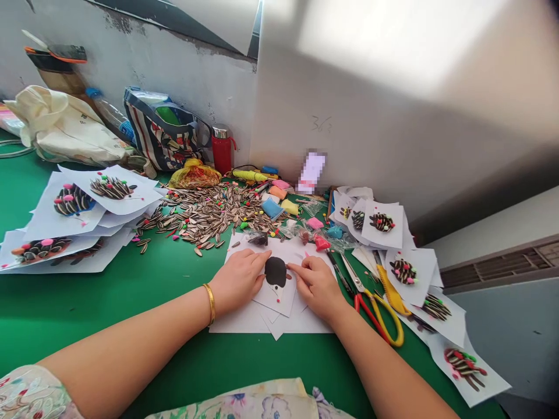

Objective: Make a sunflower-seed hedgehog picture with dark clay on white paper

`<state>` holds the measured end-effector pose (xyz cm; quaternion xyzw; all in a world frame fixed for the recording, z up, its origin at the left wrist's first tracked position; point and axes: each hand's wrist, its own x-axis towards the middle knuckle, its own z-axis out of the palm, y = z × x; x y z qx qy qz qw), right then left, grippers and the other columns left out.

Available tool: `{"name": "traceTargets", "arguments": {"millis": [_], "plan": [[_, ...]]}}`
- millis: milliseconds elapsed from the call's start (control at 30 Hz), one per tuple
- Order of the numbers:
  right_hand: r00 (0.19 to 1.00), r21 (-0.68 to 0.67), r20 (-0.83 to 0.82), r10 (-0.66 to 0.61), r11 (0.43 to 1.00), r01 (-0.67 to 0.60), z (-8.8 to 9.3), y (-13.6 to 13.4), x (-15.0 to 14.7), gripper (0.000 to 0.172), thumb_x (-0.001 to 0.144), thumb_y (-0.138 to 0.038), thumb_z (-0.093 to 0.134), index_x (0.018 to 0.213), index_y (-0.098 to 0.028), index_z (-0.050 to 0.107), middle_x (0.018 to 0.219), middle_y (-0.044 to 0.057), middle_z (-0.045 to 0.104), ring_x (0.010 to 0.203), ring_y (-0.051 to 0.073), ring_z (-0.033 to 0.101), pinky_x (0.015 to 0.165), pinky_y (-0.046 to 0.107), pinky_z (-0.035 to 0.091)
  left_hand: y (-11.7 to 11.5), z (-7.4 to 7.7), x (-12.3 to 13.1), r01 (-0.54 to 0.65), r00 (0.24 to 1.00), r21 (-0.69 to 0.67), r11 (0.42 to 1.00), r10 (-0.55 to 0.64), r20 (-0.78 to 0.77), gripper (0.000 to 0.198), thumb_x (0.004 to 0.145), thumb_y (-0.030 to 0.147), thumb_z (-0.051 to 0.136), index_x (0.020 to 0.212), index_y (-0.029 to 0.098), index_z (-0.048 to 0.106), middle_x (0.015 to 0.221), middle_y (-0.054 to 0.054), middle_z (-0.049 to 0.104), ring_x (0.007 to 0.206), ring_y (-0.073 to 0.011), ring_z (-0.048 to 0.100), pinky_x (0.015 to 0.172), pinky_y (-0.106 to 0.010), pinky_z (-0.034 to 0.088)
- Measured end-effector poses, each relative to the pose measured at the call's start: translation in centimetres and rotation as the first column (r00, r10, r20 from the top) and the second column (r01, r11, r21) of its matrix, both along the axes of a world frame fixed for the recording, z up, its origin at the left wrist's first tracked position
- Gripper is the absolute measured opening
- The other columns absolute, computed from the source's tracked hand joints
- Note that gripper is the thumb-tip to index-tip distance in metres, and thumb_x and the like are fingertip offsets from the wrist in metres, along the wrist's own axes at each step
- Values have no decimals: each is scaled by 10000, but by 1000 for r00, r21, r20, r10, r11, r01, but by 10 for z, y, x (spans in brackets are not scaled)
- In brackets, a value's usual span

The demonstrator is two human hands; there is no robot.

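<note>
A black flattened clay shape (275, 272) lies on a small white card (283, 302), with a white face part below it and a small red dot near the card's lower end. A small brown piece (289, 277) sits at the shape's right edge. My left hand (242, 273) rests on the card at the left, fingers stretched out and thumb apart, steadying it. From the right, my right hand (318, 282) reaches in with its index finger extended to the shape's right edge, near the brown piece; its other fingers are bent. Larger white sheets (244, 323) lie underneath.
Sunflower seeds (209, 209) are heaped behind, beside coloured clay packets (273, 209). Scissors (371, 297) and a yellow cutter (393, 291) lie right. Finished seed-covered cards stand stacked left (117, 192) and right (384, 224). A red flask (222, 150) and bags line the wall.
</note>
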<state>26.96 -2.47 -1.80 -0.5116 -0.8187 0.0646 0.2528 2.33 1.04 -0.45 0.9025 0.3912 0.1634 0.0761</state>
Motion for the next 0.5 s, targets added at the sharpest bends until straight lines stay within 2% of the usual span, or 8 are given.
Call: {"name": "traceTargets", "arguments": {"millis": [200,500], "plan": [[996,62,-10,84,995,-83,2,-3,5,302,861,-174,577,1090,-264,752,843,43,547,820,187,513,746,346,387,0,0,-1,-6,1000,-20,1000,6,-1,507,880,190,555,1370,74,491,1141,-147,668,1079,-283,573,965,-430,463],[995,30,41,93,995,-94,1,-5,4,299,877,-183,569,1107,-260,745,867,50,571,841,187,519,774,356,378,0,1,0,-9,1000,-22,1000,9,-4,505,882,186,551,1370,73,493,1170,-144,663,1088,-283,569,976,-432,458]]}}
